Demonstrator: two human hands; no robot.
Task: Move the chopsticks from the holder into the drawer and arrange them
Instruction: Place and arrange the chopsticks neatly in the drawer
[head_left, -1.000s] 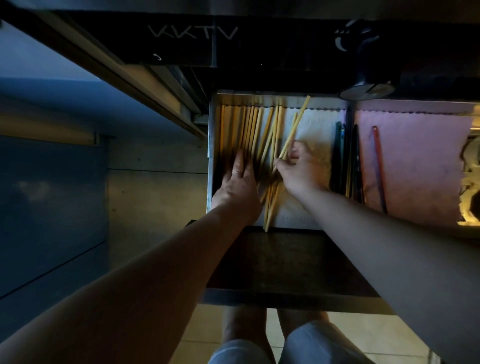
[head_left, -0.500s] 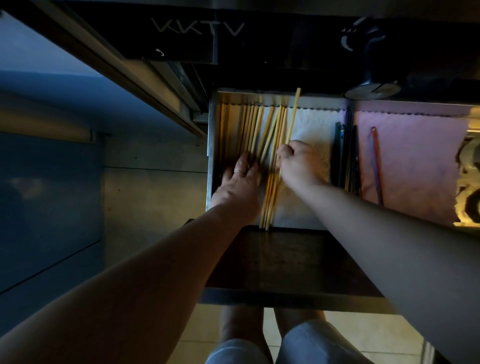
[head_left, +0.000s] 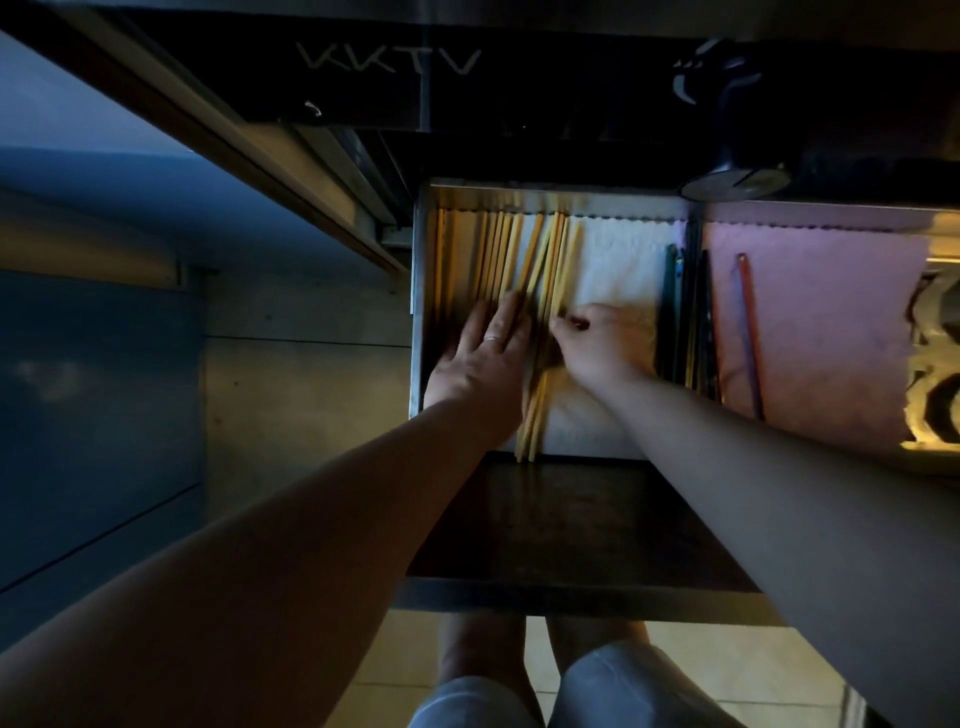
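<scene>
Many yellow chopsticks (head_left: 496, 249) lie in the left part of the open drawer (head_left: 420, 312), on a white cloth (head_left: 618, 260). Most point from front to back in a neat row. A few in the middle lie crooked and cross over each other.

My left hand (head_left: 478, 358) is flat with straight fingers. It presses down on the neat row to keep it in place. My right hand (head_left: 602, 345) is curled, and its fingertips (head_left: 560, 326) pinch the middle bunch.

I think I am lining up the last messy sticks. Here is what could go wrong. If I push the bunch sideways too fast, round sticks could roll on top of the neat ones and mix them up. If I lift my left hand too soon, the row could spread out. The cloth could wrinkle if I drag hard on it. A few stick ends at the front reach the drawer's front edge. If they poke over it, they might get stuck when the drawer shuts.

Some dark sticks (head_left: 675, 312) lie at the right side of the cloth. A red stick (head_left: 748, 332) lies on a pink cloth (head_left: 831, 322) in the next part. I should not bump those.
</scene>
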